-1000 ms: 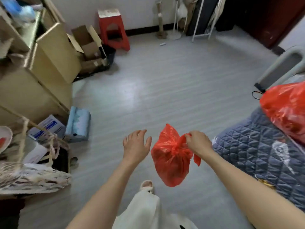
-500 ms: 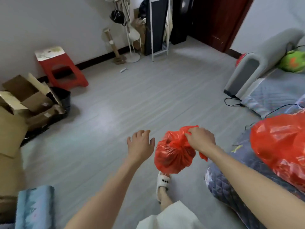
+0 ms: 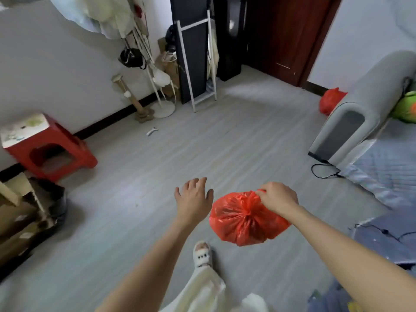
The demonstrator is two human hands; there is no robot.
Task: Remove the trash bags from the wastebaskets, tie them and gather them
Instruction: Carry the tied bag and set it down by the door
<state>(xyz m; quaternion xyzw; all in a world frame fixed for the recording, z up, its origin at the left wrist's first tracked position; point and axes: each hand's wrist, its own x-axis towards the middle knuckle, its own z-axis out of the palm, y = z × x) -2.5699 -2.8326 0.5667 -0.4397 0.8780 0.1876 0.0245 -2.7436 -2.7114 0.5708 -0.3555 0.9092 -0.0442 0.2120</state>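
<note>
- The right hand [image 3: 278, 199] pinches the gathered neck of a red bag [image 3: 245, 219]; its grip is curled tight on the plastic at the bag's top edge.
- The bag hangs in the air below and left of that hand, bunched and full, above the grey floor [image 3: 180, 154] and touching nothing else.
- The left hand [image 3: 194, 200] hovers just beside the bag's left side, palm down, fingers spread and relaxed; its grip is wide and holds nothing, with a narrow gap between it and the plastic.
- Both forearms reach forward from the bottom of the view.
- Under the bag, a foot in a white slipper [image 3: 202, 255] stands on the floor, with a pale trouser leg [image 3: 202, 291] below it.
- A second red bag [image 3: 331, 101] sits on the floor far off at the right, beside the grey bed end [image 3: 351, 122] and near the dark red door [image 3: 286, 37].
- A black cable [image 3: 322, 173] lies on the floor at the foot of the bed end.
- A red stool [image 3: 51, 154] stands by the left wall, with cardboard boxes [image 3: 20, 221] near it at the left edge.
- A white coat stand [image 3: 155, 82] with a black item hung on it rises against the back wall, next to a white-framed rack [image 3: 198, 59].
- A green object [image 3: 405, 106] lies on the bed at the right edge; what it is cannot be told.
</note>
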